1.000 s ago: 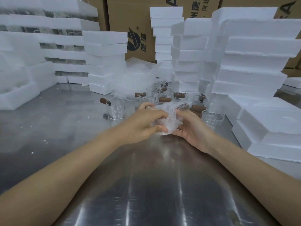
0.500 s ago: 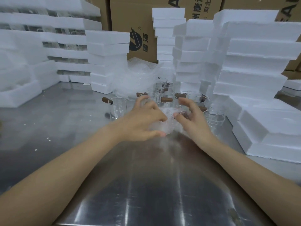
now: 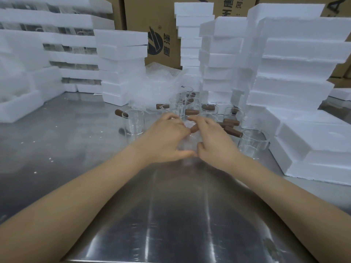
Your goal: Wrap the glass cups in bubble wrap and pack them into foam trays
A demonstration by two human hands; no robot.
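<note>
A glass cup wrapped in bubble wrap (image 3: 190, 143) stands on the steel table, its brown wooden handle poking out between my hands. My left hand (image 3: 167, 138) grips its left side and my right hand (image 3: 214, 141) its right side, thumbs nearly meeting in front. Most of the cup is hidden by my fingers. Several bare glass cups with brown handles stand behind, one at the left (image 3: 133, 123) and one at the right (image 3: 253, 143). A loose heap of bubble wrap (image 3: 155, 88) lies behind them.
Stacks of white foam trays rise at the right (image 3: 296, 73), centre back (image 3: 218, 59) and left (image 3: 121, 67). More foam trays line the far left (image 3: 19, 107). Cardboard boxes (image 3: 161, 25) stand behind. The steel table (image 3: 171, 215) reaches to the near edge.
Both hands have moved the wrapped cup away from me towards the group of cups. The fingers have closed more tightly around it, and the wooden handle now shows between them.
</note>
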